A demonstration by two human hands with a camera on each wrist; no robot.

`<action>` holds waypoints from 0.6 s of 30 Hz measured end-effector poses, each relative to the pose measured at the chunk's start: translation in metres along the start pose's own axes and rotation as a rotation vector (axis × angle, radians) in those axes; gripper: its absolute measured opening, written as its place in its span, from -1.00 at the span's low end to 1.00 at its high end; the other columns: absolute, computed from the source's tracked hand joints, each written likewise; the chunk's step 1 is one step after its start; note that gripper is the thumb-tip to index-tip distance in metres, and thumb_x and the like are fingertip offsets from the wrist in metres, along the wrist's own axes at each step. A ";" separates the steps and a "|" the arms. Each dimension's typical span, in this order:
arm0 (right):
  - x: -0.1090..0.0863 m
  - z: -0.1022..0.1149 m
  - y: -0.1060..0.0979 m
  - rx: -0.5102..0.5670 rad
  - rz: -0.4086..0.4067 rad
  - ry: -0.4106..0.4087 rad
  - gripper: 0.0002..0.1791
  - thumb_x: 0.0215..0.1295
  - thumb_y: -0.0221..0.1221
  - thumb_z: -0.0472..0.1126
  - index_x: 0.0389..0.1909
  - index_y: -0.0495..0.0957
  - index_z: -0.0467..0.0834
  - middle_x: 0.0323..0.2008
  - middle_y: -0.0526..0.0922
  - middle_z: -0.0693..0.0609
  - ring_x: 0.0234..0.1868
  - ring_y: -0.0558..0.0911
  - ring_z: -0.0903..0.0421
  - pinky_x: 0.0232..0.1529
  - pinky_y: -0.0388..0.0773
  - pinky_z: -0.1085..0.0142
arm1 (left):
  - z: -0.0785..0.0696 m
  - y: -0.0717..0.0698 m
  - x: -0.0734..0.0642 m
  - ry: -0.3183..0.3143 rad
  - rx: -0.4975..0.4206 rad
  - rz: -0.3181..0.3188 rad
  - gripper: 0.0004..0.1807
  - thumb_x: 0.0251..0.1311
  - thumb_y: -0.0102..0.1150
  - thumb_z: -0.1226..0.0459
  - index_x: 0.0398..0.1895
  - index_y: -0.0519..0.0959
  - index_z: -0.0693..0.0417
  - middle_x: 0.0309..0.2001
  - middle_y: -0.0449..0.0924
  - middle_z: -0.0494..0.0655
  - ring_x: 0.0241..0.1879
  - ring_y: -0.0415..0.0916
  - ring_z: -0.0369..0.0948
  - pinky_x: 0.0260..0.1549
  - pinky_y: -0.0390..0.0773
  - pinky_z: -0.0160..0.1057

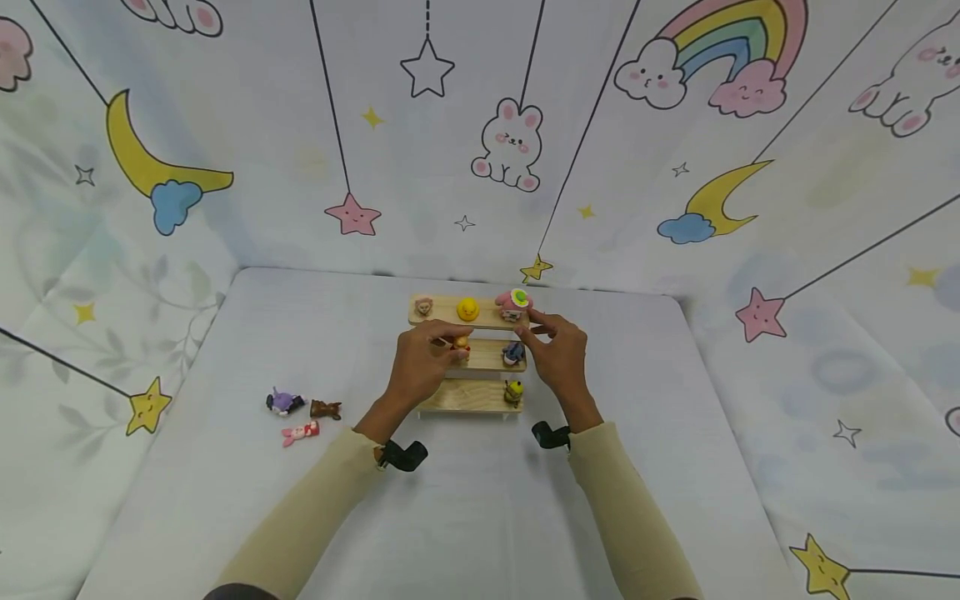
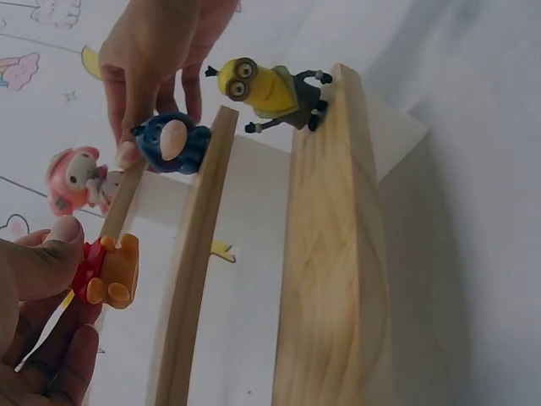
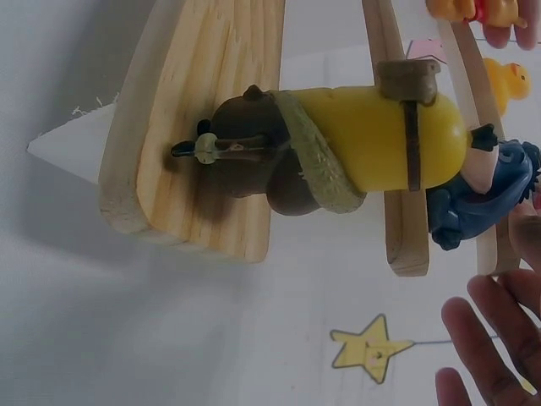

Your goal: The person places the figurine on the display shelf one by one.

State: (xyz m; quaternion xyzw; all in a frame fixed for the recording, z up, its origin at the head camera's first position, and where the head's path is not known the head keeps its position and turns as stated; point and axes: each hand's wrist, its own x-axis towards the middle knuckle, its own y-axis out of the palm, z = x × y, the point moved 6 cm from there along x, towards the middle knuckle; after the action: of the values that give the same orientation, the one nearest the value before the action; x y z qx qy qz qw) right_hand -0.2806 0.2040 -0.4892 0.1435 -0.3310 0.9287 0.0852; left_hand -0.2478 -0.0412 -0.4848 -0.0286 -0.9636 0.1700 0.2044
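My left hand [image 1: 422,360] pinches a Winnie the Pooh figurine [image 2: 110,272], orange with a red shirt, over the left part of the middle tier of a wooden three-tier display stand [image 1: 468,396]. My right hand [image 1: 555,350] holds the right end of the top tier, thumb at its front edge, other fingers loosely spread. Beside that thumb, a blue Eeyore figurine [image 2: 173,142] is on the middle tier. A pink figurine with a hood [image 1: 513,305] stands at the top tier's right end. On the lowest tier's right end is a Minion figurine [image 3: 338,144].
A yellow duck figurine [image 1: 468,309] and a small brown-and-pink figurine [image 1: 423,306] sit on the top tier. Left of the stand, a purple figurine [image 1: 285,402], a brown figurine [image 1: 326,409] and a pink-and-red figurine [image 1: 301,433] lie on the white table [image 1: 480,517].
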 end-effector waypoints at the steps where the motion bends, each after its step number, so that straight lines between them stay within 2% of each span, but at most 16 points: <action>1: 0.000 0.000 0.000 0.008 0.001 0.000 -0.50 0.35 0.47 -0.04 0.26 0.71 -0.10 0.09 0.82 -0.08 -0.04 0.82 -0.07 0.18 0.63 -0.12 | 0.001 0.003 0.000 -0.005 -0.009 0.007 -0.60 0.15 0.55 0.41 0.08 0.81 -0.01 -0.07 0.81 -0.07 -0.09 0.71 -0.13 -0.09 0.74 -0.12; 9: -0.001 0.002 -0.001 0.013 0.001 -0.001 -0.50 0.35 0.47 -0.03 0.25 0.72 -0.09 0.09 0.82 -0.07 -0.03 0.81 -0.09 0.18 0.63 -0.14 | 0.006 0.017 -0.001 -0.035 -0.001 0.038 -0.63 0.21 0.51 0.40 0.09 0.80 0.03 -0.04 0.77 0.00 -0.12 0.73 -0.11 -0.13 0.78 -0.18; 18: -0.001 0.000 -0.001 0.007 -0.003 -0.001 -0.51 0.36 0.47 -0.03 0.27 0.71 -0.07 0.08 0.82 -0.07 -0.02 0.81 -0.08 0.14 0.63 -0.14 | 0.004 0.022 0.000 0.027 0.101 0.027 -0.57 0.18 0.55 0.32 0.15 0.77 0.01 -0.01 0.79 -0.03 -0.07 0.71 -0.10 -0.11 0.77 -0.14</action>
State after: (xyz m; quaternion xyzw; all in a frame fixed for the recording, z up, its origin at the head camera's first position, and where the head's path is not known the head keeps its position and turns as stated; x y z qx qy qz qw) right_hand -0.2795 0.2044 -0.4892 0.1449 -0.3275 0.9297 0.0858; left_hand -0.2500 -0.0220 -0.4953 -0.0336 -0.9505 0.2206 0.2162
